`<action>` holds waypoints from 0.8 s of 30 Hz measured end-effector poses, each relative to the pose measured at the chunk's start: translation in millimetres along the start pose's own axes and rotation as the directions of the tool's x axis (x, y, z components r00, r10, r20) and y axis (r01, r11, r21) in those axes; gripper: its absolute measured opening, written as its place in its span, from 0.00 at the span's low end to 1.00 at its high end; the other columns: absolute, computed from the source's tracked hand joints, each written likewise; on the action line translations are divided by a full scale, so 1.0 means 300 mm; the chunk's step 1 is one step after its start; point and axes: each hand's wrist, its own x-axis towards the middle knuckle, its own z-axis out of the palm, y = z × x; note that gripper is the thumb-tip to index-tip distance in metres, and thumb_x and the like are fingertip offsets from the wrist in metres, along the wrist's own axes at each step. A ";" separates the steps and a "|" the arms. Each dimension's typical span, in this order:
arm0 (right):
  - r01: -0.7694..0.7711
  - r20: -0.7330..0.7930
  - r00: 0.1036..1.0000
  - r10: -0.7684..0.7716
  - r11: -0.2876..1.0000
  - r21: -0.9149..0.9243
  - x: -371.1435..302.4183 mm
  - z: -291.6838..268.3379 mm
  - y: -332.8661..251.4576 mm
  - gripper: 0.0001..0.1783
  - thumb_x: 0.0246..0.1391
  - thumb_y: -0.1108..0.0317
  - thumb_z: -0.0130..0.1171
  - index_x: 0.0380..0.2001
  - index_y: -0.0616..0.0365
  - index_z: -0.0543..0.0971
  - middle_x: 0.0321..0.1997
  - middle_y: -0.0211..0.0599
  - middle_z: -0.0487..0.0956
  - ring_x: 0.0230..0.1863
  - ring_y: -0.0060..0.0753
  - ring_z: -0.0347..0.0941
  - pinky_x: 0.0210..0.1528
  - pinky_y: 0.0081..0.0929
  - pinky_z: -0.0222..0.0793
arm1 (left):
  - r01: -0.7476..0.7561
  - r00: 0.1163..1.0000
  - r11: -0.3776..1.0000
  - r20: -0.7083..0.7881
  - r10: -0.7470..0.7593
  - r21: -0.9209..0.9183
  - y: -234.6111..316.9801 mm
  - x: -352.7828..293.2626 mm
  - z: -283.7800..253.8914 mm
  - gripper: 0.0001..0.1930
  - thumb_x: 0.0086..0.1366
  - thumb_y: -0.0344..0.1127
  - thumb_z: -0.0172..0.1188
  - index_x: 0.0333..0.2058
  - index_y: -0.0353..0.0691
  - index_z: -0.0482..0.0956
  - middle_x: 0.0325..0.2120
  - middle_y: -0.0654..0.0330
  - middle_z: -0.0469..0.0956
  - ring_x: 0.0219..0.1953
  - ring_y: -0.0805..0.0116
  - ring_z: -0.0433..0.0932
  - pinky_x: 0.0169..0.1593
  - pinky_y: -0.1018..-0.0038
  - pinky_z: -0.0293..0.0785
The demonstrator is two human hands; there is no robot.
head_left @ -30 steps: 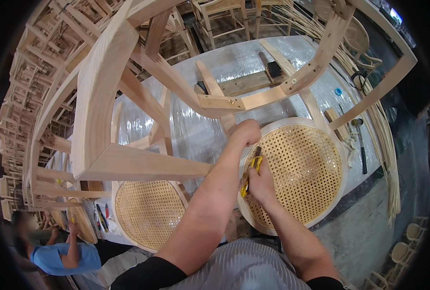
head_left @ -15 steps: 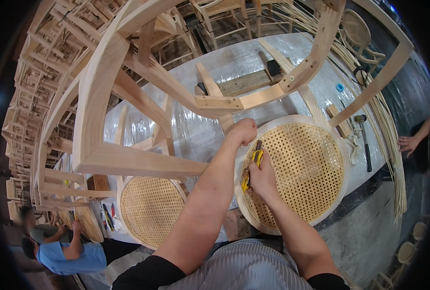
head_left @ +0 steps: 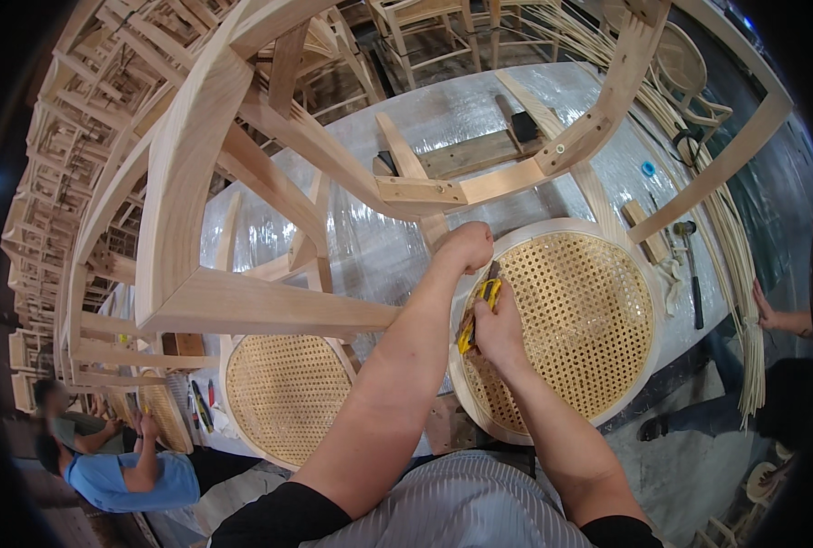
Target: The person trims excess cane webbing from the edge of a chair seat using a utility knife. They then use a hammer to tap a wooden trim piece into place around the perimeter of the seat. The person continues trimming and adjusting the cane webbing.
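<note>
Plastic-wrapped worktable (head_left: 356, 260) spreads beneath the fingers, with a bare wooden chair frame (head_left: 269, 303) looming to their left. Since half a second ago, the main change lies well to their right: a co-worker's hand (head_left: 768, 310) is now beside the long cane bundle (head_left: 750, 365), and a leg shows below it. Close in, little differs; both hands keep nearly the same place, so the work seems to remain at one stretch of the rim. Right hand (head_left: 501, 331) fingers grip a yellow utility knife (head_left: 468, 334), its dark end pointing toward the left knuckles. Left hand (head_left: 469, 247) fingers are clenched just beyond that end; whether they pinch anything, I cannot tell. Directly under the right fingers and extending rightward lies the round caned seat (head_left: 580, 333).
</note>
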 end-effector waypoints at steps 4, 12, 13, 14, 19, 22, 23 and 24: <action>-0.070 0.046 0.996 0.070 0.997 0.008 0.005 -0.009 -0.008 0.33 0.67 0.71 0.53 0.72 0.70 0.64 0.51 0.55 0.81 0.48 0.45 0.82 0.55 0.41 0.78 | -0.008 1.000 1.000 0.006 0.008 -0.004 0.008 -0.003 0.001 0.07 0.60 0.28 0.57 0.37 0.36 0.81 0.24 0.53 0.81 0.21 0.59 0.83 0.23 0.61 0.79; -0.125 0.075 0.988 0.135 0.984 -0.125 0.019 -0.026 -0.045 0.29 0.67 0.64 0.55 0.66 0.67 0.66 0.52 0.69 0.83 0.54 0.70 0.83 0.60 0.54 0.75 | 0.003 1.000 1.000 0.019 -0.003 0.009 0.017 -0.011 -0.007 0.07 0.61 0.29 0.56 0.36 0.38 0.81 0.24 0.54 0.81 0.19 0.59 0.84 0.20 0.61 0.75; -0.120 0.080 0.988 0.131 0.984 -0.130 0.022 -0.026 -0.045 0.29 0.67 0.64 0.55 0.66 0.67 0.66 0.52 0.70 0.83 0.54 0.70 0.83 0.60 0.54 0.75 | -0.002 1.000 1.000 0.013 0.001 0.010 0.016 -0.013 -0.010 0.07 0.61 0.29 0.56 0.36 0.38 0.81 0.24 0.54 0.82 0.20 0.59 0.84 0.21 0.61 0.75; -0.116 0.084 0.988 0.128 0.984 -0.135 0.026 -0.025 -0.045 0.29 0.67 0.64 0.55 0.66 0.68 0.66 0.52 0.70 0.83 0.54 0.70 0.83 0.60 0.54 0.75 | -0.006 1.000 1.000 0.007 0.006 0.010 0.015 -0.015 -0.013 0.07 0.61 0.29 0.56 0.36 0.38 0.81 0.24 0.54 0.82 0.20 0.59 0.84 0.21 0.61 0.75; -0.171 0.094 0.978 0.186 0.975 -0.145 0.033 -0.029 -0.047 0.30 0.67 0.64 0.56 0.65 0.70 0.65 0.52 0.73 0.82 0.54 0.72 0.82 0.60 0.55 0.75 | 0.005 0.999 1.000 0.034 -0.005 0.004 0.029 -0.020 -0.010 0.07 0.61 0.29 0.56 0.37 0.38 0.81 0.25 0.54 0.82 0.19 0.59 0.83 0.21 0.61 0.75; -0.152 0.092 0.981 0.171 0.971 -0.183 0.030 -0.021 -0.051 0.29 0.67 0.64 0.56 0.63 0.71 0.64 0.50 0.74 0.82 0.53 0.72 0.83 0.60 0.55 0.76 | 0.001 1.000 1.000 0.028 -0.002 0.004 0.027 -0.017 -0.011 0.07 0.61 0.28 0.56 0.37 0.38 0.81 0.25 0.54 0.82 0.19 0.60 0.83 0.21 0.61 0.75; -0.151 0.092 0.981 0.169 0.973 -0.176 0.026 -0.018 -0.053 0.29 0.67 0.64 0.55 0.63 0.71 0.63 0.50 0.74 0.82 0.53 0.72 0.83 0.60 0.56 0.75 | -0.001 1.000 1.000 0.023 0.001 0.006 0.025 -0.015 -0.012 0.07 0.61 0.28 0.56 0.37 0.38 0.81 0.25 0.54 0.82 0.19 0.60 0.83 0.21 0.62 0.75; -0.150 0.094 0.981 0.168 0.974 -0.171 0.023 -0.011 -0.064 0.28 0.67 0.63 0.55 0.62 0.72 0.63 0.49 0.74 0.83 0.52 0.72 0.83 0.60 0.56 0.75 | -0.001 1.000 1.000 0.024 0.001 0.008 0.020 -0.014 -0.013 0.07 0.61 0.28 0.56 0.37 0.38 0.81 0.25 0.54 0.82 0.19 0.60 0.82 0.21 0.62 0.75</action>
